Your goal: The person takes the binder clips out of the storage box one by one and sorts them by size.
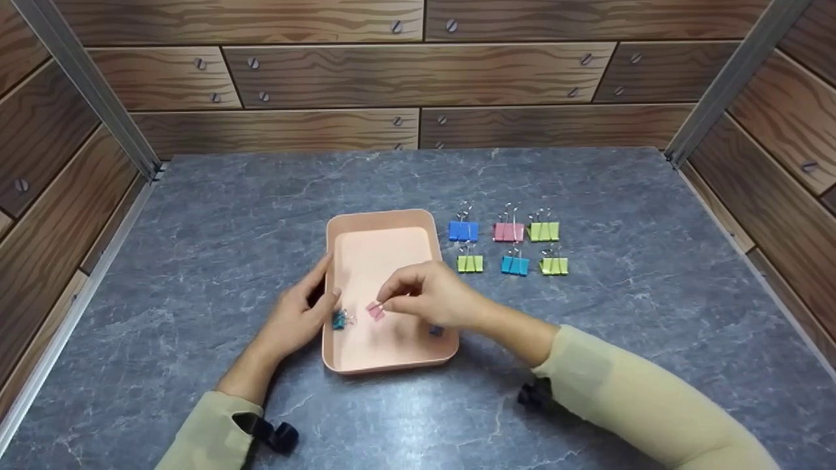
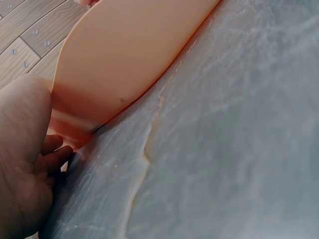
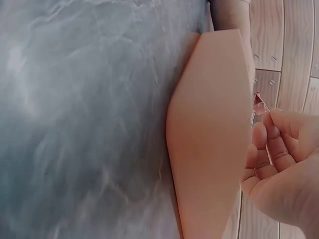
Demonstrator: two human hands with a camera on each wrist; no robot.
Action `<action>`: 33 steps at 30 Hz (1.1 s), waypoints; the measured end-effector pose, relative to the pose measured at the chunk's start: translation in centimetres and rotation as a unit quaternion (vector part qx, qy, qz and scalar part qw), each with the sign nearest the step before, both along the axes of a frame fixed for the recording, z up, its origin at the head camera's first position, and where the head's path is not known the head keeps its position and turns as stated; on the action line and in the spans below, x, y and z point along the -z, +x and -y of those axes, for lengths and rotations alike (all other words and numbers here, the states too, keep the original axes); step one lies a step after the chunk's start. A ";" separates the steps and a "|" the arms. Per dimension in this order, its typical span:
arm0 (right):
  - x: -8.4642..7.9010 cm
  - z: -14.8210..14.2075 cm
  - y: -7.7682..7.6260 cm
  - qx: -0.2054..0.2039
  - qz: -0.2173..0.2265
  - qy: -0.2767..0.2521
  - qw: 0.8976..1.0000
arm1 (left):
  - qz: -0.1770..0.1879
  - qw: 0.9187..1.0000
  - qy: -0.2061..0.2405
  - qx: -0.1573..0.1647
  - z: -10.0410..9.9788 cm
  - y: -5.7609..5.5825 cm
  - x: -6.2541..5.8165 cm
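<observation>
A pink rectangular tray (image 1: 392, 360) lies on the table, its left wall gripped by my left hand (image 1: 297, 318) with the thumb over the rim. Between thumb and fingertips, my right hand (image 1: 439, 297) pinches a small pink binder clip (image 1: 375, 311) by its wire handle, over the tray. The same pink clip (image 3: 259, 107) shows beside the fingertips in the right wrist view. Inside the tray, a teal binder clip (image 1: 339, 320) lies by the left wall near my left thumb. A dark blue clip (image 1: 436, 331) sits by the right wall, partly hidden under my right hand.
Right of the tray, binder clips stand in two rows. At the back are a blue clip (image 1: 463, 231), a pink clip (image 1: 508, 232) and a lime clip (image 1: 544, 231). In front are a lime clip (image 1: 469, 264), a teal clip (image 1: 514, 266) and another lime clip (image 1: 554, 266).
</observation>
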State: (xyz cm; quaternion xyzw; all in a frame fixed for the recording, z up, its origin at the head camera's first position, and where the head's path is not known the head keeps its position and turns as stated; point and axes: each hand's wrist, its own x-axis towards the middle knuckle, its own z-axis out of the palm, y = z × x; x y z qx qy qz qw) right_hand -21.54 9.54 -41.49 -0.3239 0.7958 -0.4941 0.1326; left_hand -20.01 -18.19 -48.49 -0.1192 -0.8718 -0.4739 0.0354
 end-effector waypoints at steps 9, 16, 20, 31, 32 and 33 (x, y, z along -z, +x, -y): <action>-1.3 -3.4 -0.4 0.025 -0.004 -0.007 1.000 | 0.035 0.999 0.012 -0.007 -0.2 0.0 -0.2; -1.8 -6.8 -1.1 0.044 -0.005 -0.022 0.999 | 0.021 0.999 0.024 0.001 -0.1 0.0 0.0; -2.0 -8.7 -1.4 0.061 -0.002 -0.010 0.998 | 0.017 1.000 0.024 0.001 0.0 -0.1 0.2; -1.1 -11.9 -2.1 0.093 0.014 0.012 0.995 | 0.021 0.999 0.024 -0.002 0.0 0.1 -0.1; -1.0 -12.1 -2.2 0.094 0.013 0.016 0.995 | 0.021 1.000 0.023 -0.001 -0.1 0.1 -0.1; -0.8 -12.2 -2.2 0.096 0.011 0.020 0.995 | 0.020 1.000 0.023 0.000 -0.1 0.1 -0.1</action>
